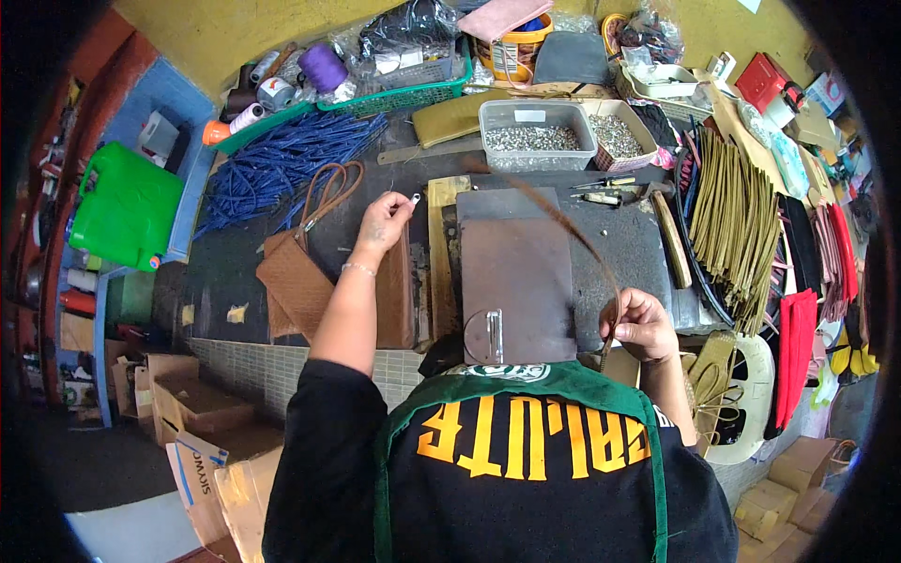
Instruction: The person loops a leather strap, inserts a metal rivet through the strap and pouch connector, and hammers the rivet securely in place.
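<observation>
My left hand [383, 225] is raised over the left side of the dark worktable, thumb and fingers pinched on a small silver metal fitting [416, 199]. On the right, my right hand [640, 325] is closed around one end of a thin brown strap [574, 231]. The strap arcs up and away to the left, its far end blurred. Between the hands lies a flat brown panel [516, 267], with a rounded piece and a narrow metal piece [496, 330] at its near edge. Left of my forearm rest brown textured leather pieces [293, 280] with a looped strap [328, 192].
Behind stand a clear tub of metal fittings [537, 141] and a basket of fittings [615, 134]. Blue strips [282, 174] are heaped at the left, olive strips [737, 225] at the right. Screwdrivers [615, 182] and a wooden bar [670, 239] lie near the right hand.
</observation>
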A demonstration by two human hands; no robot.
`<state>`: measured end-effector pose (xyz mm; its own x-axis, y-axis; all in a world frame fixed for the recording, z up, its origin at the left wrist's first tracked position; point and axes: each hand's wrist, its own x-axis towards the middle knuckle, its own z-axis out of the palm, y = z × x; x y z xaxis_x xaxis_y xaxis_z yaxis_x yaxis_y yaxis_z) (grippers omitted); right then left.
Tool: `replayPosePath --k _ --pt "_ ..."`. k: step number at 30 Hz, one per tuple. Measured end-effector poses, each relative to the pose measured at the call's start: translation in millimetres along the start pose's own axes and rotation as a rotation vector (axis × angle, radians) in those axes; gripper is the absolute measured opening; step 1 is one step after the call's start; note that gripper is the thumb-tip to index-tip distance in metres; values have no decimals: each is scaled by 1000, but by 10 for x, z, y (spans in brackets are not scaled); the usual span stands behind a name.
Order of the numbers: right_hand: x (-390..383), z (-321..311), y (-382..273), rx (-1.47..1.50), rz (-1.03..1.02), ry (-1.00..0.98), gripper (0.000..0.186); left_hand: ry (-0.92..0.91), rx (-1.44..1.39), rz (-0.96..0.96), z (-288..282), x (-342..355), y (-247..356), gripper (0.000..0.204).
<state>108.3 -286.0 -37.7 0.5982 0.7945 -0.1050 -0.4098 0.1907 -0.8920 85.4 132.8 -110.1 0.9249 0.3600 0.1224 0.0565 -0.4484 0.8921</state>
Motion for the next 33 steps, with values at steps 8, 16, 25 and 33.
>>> replayPosePath --k 8,16,25,33 --pt "822 557 -181 174 -117 105 13 -258 -815 -6 23 -616 1157 6" --pt "1121 802 -294 253 -145 139 11 -184 -570 -58 331 -1029 1743 11" --pt "1072 851 -304 243 -163 116 11 -85 -550 -107 410 -1061 1815 10" --pt "982 937 -203 163 -212 87 13 -103 -455 -79 419 -1128 1833 12"
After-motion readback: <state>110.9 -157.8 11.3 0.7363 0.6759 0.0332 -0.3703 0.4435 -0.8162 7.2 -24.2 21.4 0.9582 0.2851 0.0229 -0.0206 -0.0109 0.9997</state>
